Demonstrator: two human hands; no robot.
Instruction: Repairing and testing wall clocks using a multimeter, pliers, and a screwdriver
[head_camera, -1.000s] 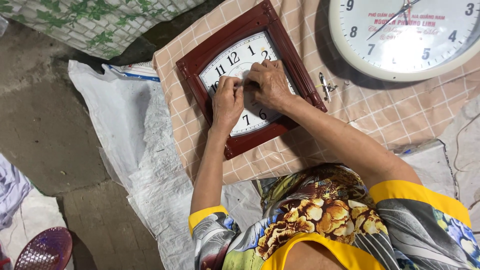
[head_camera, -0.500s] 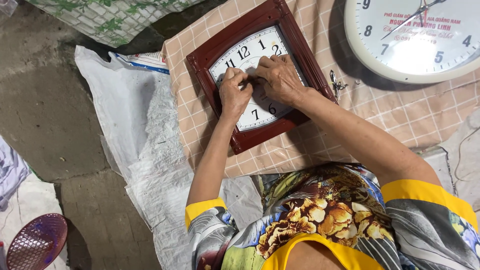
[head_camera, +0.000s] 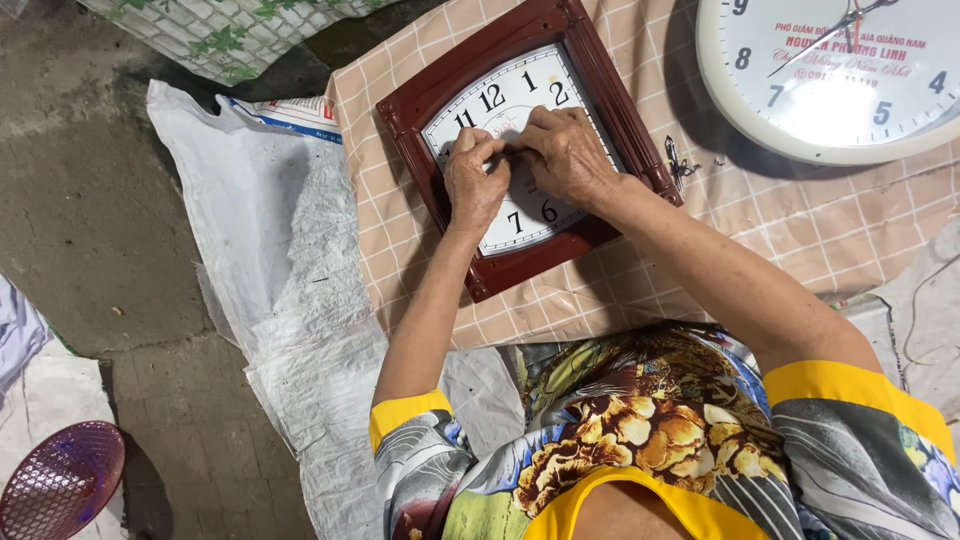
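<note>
A square wall clock (head_camera: 520, 245) with a dark red frame and a white dial lies face up on a checked cloth (head_camera: 760, 240). Both my hands rest on the middle of its dial. My left hand (head_camera: 474, 185) has its fingers bent down over the centre. My right hand (head_camera: 565, 155) lies beside it, fingertips pinched together at the same spot where the clock hands sit. What the fingertips hold is hidden under them.
A round white wall clock (head_camera: 850, 70) lies at the upper right on the cloth. Small dark metal parts (head_camera: 678, 160) sit beside the square clock. White woven sacks (head_camera: 290, 300) cover the concrete floor at left; a purple plastic basket (head_camera: 55, 485) sits bottom left.
The view has shifted a little, so the clock sits further right in the frame. Both hands stay on the dial's centre, with the fingertips drawn closer together.
</note>
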